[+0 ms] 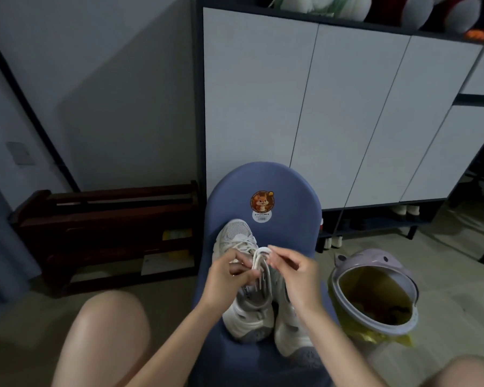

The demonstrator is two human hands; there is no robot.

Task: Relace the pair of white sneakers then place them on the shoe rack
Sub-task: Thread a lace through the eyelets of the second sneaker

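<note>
White-door cabinet (333,107) fills the back wall, plush toys (347,7) along its top, shoes (405,210) in the open gap under the doors. Dark wooden shoe rack (104,233) sits low at left w/ a yellow item (176,236) and a white box (162,263) on its shelves; no sneakers on it. Blue chair (291,196) in the middle, squirrel sticker (262,202) on the backrest. Pair of white sneakers (252,303) lies side by side on the seat, heels toward the person, toes toward the backrest. Lilac bin (375,289) w/ ears, just right of the chair, lined w/ a yellow bag (369,286); dark scraps at the bottom, can't tell what. Left hand (229,277) fingers curled, pinching the white lace (260,263) over the left shoe's tongue. Right hand (296,272) pinches the lace loop btwn thumb and forefinger, other fingers loosely bent. Bare knees frame the lower corners.
</note>
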